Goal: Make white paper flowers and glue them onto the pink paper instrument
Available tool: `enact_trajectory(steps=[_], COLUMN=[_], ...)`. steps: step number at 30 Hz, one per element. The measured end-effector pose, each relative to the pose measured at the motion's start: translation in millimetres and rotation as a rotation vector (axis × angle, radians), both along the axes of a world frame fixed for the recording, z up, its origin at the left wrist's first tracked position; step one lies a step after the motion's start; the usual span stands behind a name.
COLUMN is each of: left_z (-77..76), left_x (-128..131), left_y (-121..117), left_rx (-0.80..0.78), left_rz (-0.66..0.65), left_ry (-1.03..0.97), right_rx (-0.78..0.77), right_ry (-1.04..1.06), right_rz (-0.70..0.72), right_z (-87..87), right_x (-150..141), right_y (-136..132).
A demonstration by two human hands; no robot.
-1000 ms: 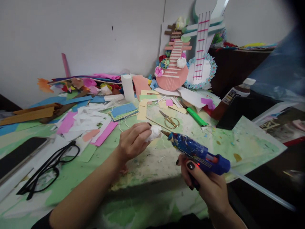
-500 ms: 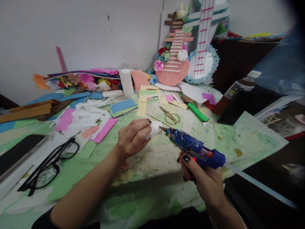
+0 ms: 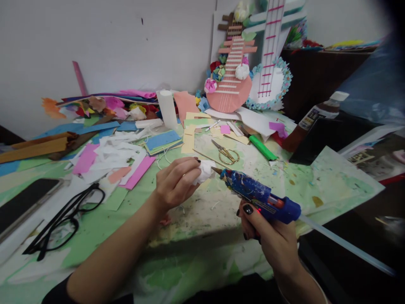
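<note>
My left hand (image 3: pixel 177 181) is closed round a small white paper flower (image 3: pixel 205 171), held above the table's near part. A blue hot glue gun (image 3: pixel 253 188), smeared with paint or dried glue, is gripped in my right hand (image 3: pixel 268 236). Its metal tip points left at the flower's right side, touching it or very close. A long clear glue stick (image 3: pixel 344 247) sticks out of the gun's back end, and a small red light glows on its side. Just beyond the flower lie gold-handled scissors (image 3: pixel 225 153) and a thin stick (image 3: pixel 207 157).
Black glasses (image 3: pixel 68 219) and a phone (image 3: pixel 25 207) lie at left, near white paper scraps (image 3: pixel 118 154). A green cutter (image 3: pixel 261 147) lies past the scissors. Paper instruments (image 3: pixel 229 97) lean on the wall. At right stands a brown bottle (image 3: pixel 311 120) behind a black panel (image 3: pixel 325 141).
The camera view has shifted slightly downward. The glue gun's tip has moved a little left, closer to the flower. Both hands keep their holds.
</note>
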State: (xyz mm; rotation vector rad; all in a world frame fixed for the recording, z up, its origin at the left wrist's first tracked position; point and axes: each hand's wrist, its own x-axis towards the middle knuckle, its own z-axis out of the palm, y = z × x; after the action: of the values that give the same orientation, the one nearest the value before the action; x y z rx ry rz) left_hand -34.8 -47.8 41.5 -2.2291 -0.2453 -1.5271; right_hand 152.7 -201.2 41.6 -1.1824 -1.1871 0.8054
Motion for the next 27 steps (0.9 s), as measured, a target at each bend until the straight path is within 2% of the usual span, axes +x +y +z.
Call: enact_trajectory(steps=[13, 22, 27], left_z=[3.3, 1.4, 1.8], left_x=[2.0, 0.8, 1.4], left_y=[-1.7, -1.7, -1.2], left_rx=[0.013, 0.008, 0.013], left_rz=[0.001, 0.000, 0.005], left_ry=[-0.002, -0.002, -0.009], right_rx=[-0.020, 0.022, -0.014], right_ry=[-0.015, 0.009, 0.006], right_rz=[0.006, 0.012, 0.012], right_z=[-0.6, 2.2, -1.0], right_x=[0.9, -1.2, 0.6], right_y=[-1.0, 1.1, -0.8])
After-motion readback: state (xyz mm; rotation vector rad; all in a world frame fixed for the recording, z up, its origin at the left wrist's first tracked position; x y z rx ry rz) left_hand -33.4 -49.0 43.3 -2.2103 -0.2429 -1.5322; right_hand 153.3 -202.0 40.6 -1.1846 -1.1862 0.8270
